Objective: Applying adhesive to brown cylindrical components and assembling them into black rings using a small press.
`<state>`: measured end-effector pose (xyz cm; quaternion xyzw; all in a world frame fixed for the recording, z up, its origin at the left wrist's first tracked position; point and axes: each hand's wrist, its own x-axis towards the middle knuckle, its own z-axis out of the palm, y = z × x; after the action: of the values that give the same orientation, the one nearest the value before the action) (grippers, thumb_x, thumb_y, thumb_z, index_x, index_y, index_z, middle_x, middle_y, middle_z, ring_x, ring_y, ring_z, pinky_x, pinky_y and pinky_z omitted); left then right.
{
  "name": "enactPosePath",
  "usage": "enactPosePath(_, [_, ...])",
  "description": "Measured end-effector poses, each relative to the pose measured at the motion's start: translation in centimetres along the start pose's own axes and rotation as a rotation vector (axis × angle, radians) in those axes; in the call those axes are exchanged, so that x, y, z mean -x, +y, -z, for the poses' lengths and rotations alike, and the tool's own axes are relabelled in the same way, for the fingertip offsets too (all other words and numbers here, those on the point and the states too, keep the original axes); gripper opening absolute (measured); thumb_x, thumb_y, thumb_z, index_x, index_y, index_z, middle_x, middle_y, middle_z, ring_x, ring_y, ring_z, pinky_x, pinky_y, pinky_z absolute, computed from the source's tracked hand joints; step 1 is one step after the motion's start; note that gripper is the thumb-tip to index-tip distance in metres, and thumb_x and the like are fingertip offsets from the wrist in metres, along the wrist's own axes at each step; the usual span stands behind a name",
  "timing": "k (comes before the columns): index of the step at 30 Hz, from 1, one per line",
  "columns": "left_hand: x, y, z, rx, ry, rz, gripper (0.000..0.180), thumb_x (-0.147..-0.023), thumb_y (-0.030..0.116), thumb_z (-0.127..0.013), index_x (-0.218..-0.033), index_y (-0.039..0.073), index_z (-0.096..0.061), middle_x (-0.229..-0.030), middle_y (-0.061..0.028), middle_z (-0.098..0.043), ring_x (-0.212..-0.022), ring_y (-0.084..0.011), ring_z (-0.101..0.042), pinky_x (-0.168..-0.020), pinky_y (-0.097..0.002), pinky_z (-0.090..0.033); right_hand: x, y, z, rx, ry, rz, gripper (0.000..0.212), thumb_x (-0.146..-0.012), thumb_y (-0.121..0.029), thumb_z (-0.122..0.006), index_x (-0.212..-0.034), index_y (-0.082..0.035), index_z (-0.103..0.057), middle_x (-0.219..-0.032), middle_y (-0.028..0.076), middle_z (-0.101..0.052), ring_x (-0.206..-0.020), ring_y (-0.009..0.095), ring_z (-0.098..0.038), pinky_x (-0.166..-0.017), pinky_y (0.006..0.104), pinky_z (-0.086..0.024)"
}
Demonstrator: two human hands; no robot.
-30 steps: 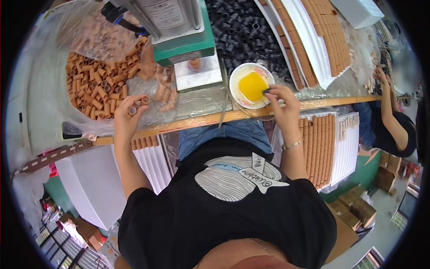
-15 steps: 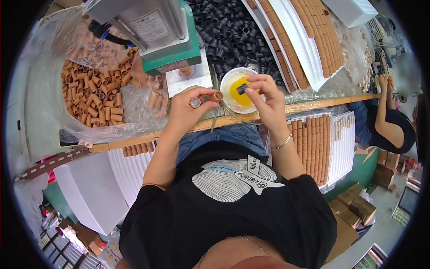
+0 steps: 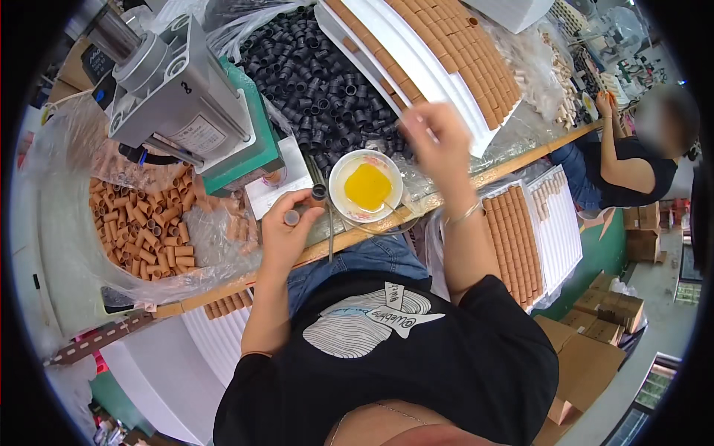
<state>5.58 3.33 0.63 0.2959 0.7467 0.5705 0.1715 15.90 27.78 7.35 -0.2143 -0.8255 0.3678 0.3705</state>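
Observation:
My left hand (image 3: 281,232) is closed at the near side of the bowl. Between its thumb and forefinger is a short tube with a black end piece (image 3: 319,192) facing up. A second, brown tube (image 3: 291,218) is tucked in the same hand, its round end showing. My right hand (image 3: 443,145) is raised past the bowl, by the black pieces and the brown tube rows; motion smears its fingers, so I cannot make out anything in them. The white bowl (image 3: 338,186) holds a yellow liquid (image 3: 367,186).
A grey press (image 3: 190,97) on a green block (image 3: 245,165) stands left. Behind the bowl spreads a heap of black fittings (image 3: 305,82). Loose brown tubes (image 3: 145,230) lie far left. White trays with tube rows (image 3: 461,56) are at right. A person (image 3: 632,167) works further right.
My right hand has left the bowl, moving up and away. The black piece it pinched now appears at the tube's end in my left hand. The whole view has shifted and turned.

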Motion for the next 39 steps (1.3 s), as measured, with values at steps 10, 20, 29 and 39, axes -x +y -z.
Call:
enactPosePath(10, [0.4, -1.5, 1.3, 0.222, -0.058, 0.076, 0.028, -0.088, 0.005, -0.063, -0.116, 0.0, -0.058, -0.099, -0.0047, -0.066, -0.088, -0.0107, -0.063, -0.066, -0.0211, -0.048, -10.4, 10.2, 4.9, 0.661, 0.071, -0.076, 0.031, -0.078, -0.032, -0.075, -0.092, -0.005, -0.068, -0.087, 0.013, -0.066, -0.082, 0.032, -0.063, -0.073, 0.0413, -0.049])
enactPosePath(20, [-0.7, 1.1, 3.5, -0.046, 0.053, -0.134, 0.027, -0.076, 0.005, -0.074, -0.102, 0.002, -0.068, -0.095, -0.0071, -0.066, -0.091, -0.0189, -0.062, -0.082, -0.0287, -0.047, 2.6, -0.6, -3.8, -0.075, -0.399, 0.188, 0.052, -0.071, -0.009, -0.078, -0.119, -0.007, -0.059, -0.093, 0.004, -0.064, -0.079, 0.015, -0.059, -0.068, 0.0285, -0.048])
enactPosePath(29, [0.4, 1.4, 4.4, -0.235, -0.029, -0.153, 0.032, -0.069, 0.006, -0.08, -0.098, 0.003, -0.069, -0.091, -0.0055, -0.065, -0.084, -0.0171, -0.062, -0.073, -0.0287, -0.049, 5.3, -2.9, -9.1, 0.083, -0.589, 0.514, 0.051, -0.065, -0.01, -0.077, -0.113, -0.007, -0.06, -0.087, 0.007, -0.059, -0.083, 0.027, -0.055, -0.074, 0.0394, -0.043])
enactPosePath(39, [-5.6, -3.2, 5.4, -0.397, 0.149, 0.038, 0.043, -0.075, 0.009, -0.078, -0.112, -0.001, -0.057, -0.095, -0.0061, -0.065, -0.078, -0.0127, -0.058, -0.068, -0.0304, -0.048, 1.8, -2.6, -14.4, 0.033, -0.479, 0.145, 0.029, -0.066, -0.021, -0.08, -0.085, -0.007, -0.063, -0.075, 0.009, -0.063, -0.075, 0.031, -0.059, -0.068, 0.0431, -0.046])
